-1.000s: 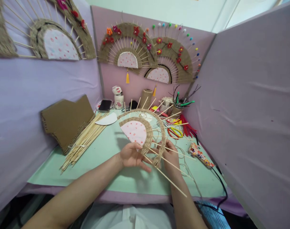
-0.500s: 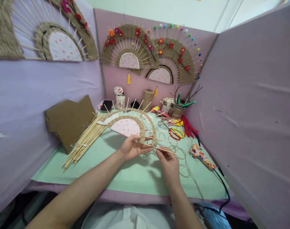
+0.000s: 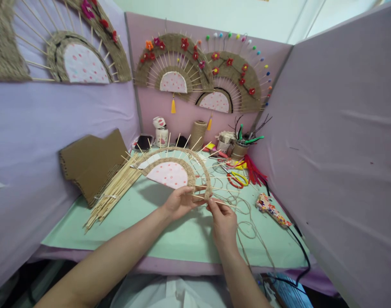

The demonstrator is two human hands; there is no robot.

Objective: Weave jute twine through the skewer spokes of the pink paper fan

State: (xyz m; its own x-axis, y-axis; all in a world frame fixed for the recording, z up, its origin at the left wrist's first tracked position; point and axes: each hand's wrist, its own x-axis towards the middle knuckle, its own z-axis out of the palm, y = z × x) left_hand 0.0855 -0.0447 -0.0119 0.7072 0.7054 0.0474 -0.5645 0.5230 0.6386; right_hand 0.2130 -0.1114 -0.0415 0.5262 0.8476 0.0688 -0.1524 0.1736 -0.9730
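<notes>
A half-round fan of thin sticks, with a pink dotted centre and bands of woven twine, is held tilted above the table. My left hand supports its lower right corner from below, thumb against the inner twine band and fingers behind the sticks. At the end of the outer twine band, my right hand pinches close to the lowest stick, apparently on the twine. That twine trails in loose loops over the table to the right. The fingertips of both hands almost meet there.
A bundle of sticks and brown cardboard lie left. Scissors and a patterned glue gun with a black cord lie right. A twine spool and jars stand behind. Finished fans hang on the back panel.
My right hand has shifted slightly left and up, closer to the left fingertips. The fan has tilted a little, and a strand of twine now hangs toward the table's front edge.
</notes>
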